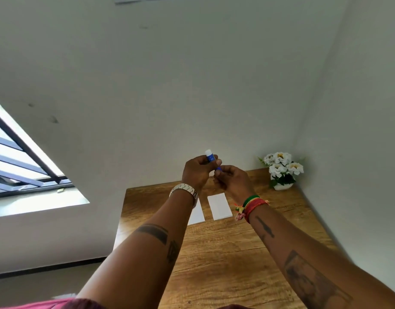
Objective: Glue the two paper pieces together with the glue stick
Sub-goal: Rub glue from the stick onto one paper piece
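Note:
A blue glue stick [210, 157] with a white end pointing up is held above the far part of the wooden table [225, 253]. My left hand [197, 172] grips its body, while my right hand [233, 179] pinches its lower blue end with fingertips. Two white paper pieces lie flat on the table below my hands: the right paper piece [220, 206] is fully visible, the left paper piece [197, 214] is partly hidden by my left wrist and its metal watch.
A white pot of white flowers [281, 169] stands in the table's far right corner against the walls. A barred window [18, 157] is at the left. White walls close in behind and right of the table.

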